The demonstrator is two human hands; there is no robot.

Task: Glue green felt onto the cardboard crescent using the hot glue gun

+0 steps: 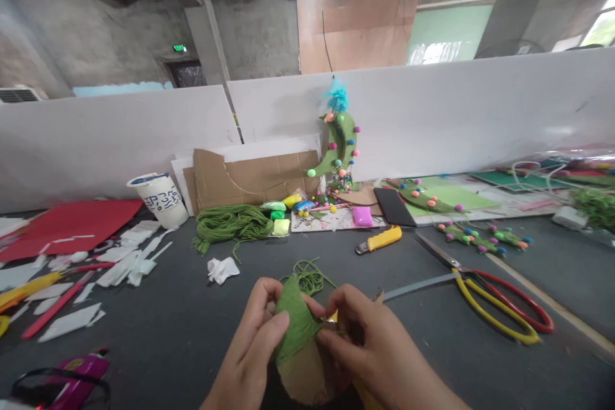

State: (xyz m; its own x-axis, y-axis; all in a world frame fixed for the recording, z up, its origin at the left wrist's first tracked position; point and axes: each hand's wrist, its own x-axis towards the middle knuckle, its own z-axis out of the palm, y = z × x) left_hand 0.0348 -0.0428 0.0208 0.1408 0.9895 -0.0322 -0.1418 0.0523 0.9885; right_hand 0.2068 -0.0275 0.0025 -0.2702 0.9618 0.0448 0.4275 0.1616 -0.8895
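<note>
Between your two hands stands a curved piece of brown cardboard, wrapped with green yarn on its upper part [298, 336]. Your left hand [257, 339] pinches the wrapped part, thumb on its face. Your right hand [368, 339] seems to pinch a thin green strand [340, 332] at the right edge, though the fingers partly hide it. The piece should be light and rather stiff, but it may crease under a strong squeeze. The wrapping looks soft and could slide, so the flat wrapped face, under your left thumb, seems the safest hold. Just beyond your fingertips lies a loose tangle of green yarn [310, 278].
</note>
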